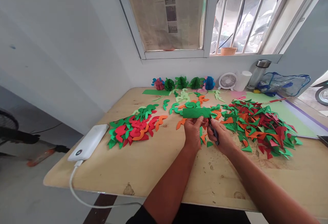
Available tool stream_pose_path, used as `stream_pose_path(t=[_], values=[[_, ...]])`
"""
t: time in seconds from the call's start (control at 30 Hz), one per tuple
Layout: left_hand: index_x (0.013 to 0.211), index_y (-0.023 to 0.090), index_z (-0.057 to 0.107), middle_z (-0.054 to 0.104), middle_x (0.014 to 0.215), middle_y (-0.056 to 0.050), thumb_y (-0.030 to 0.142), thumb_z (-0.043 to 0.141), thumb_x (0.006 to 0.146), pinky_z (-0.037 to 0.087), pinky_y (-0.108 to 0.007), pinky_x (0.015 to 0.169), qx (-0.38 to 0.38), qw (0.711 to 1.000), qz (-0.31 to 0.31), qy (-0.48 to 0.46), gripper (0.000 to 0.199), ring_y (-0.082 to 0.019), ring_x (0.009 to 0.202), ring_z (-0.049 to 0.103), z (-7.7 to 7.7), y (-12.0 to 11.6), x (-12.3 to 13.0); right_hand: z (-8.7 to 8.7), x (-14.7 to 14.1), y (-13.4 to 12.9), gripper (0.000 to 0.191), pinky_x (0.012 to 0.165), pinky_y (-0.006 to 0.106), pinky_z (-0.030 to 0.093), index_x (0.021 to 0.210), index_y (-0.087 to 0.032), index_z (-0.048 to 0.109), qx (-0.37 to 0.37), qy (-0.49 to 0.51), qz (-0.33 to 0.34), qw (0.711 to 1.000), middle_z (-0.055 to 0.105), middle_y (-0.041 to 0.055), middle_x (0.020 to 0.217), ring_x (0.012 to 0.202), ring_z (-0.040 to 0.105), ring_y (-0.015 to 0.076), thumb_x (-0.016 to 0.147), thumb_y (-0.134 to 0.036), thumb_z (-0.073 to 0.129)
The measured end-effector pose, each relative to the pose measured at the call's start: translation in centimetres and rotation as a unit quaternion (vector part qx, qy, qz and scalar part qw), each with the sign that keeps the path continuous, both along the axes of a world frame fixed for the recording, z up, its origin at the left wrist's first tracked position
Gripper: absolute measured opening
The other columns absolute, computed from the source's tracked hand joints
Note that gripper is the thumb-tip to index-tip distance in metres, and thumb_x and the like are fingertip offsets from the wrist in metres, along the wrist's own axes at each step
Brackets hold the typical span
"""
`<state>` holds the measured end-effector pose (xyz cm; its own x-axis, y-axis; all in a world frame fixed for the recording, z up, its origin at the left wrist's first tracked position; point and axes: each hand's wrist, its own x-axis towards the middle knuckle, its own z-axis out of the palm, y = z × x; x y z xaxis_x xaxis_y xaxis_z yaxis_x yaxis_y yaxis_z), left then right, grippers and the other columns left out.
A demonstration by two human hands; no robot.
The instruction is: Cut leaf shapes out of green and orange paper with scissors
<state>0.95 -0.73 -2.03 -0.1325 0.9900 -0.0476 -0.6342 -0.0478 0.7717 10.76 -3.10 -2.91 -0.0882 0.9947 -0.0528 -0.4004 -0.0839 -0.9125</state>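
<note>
My left hand [193,131] pinches a strip of green paper [194,113] by its lower edge, holding it above the table. Closed around a pair of dark-handled scissors [215,133], my right hand [221,135] is at the strip's right end, where the blades are mostly hidden. Around and behind the strip lie curved green and orange paper cutouts [166,104]. A heap of red, green and orange cutouts [133,128] rests to the left. To the right is a large pile of pointed paper scraps [263,128].
A white power bank [88,142] with a cable lies at the table's left edge. Along the wall stand several paper honeycomb figures [182,82], a small white fan [228,81], a glass bottle [257,75] and a clear blue-edged pouch [287,83]. A barred window is above.
</note>
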Motion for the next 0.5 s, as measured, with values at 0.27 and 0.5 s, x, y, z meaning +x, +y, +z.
stream_pose_path(t=[0.27,0.5], values=[[0.072,0.013,0.071,0.072,0.068,-0.006,0.025,0.076,0.061,0.053,-0.031,0.072,0.032,0.999,-0.003,0.002,0.017,-0.018,0.067,0.069,0.16,-0.3,0.25,0.36,-0.24,-0.02,0.044,0.035,0.019,0.016,0.07,-0.016,0.058,0.015,0.002,-0.016,1.0,0.04,-0.0077,0.047,0.037,0.024,0.0032,0.071,-0.058,0.073],[0.075,0.013,0.072,0.073,0.072,-0.007,0.028,0.077,0.063,0.053,-0.031,0.073,0.05,0.999,-0.017,0.001,0.02,-0.019,0.07,0.069,0.24,-0.51,0.17,0.34,-0.24,-0.04,0.042,0.036,0.019,0.015,0.068,-0.017,0.056,0.024,0.012,-0.019,0.999,0.041,-0.0072,0.047,0.037,0.025,0.0025,0.074,-0.056,0.071]])
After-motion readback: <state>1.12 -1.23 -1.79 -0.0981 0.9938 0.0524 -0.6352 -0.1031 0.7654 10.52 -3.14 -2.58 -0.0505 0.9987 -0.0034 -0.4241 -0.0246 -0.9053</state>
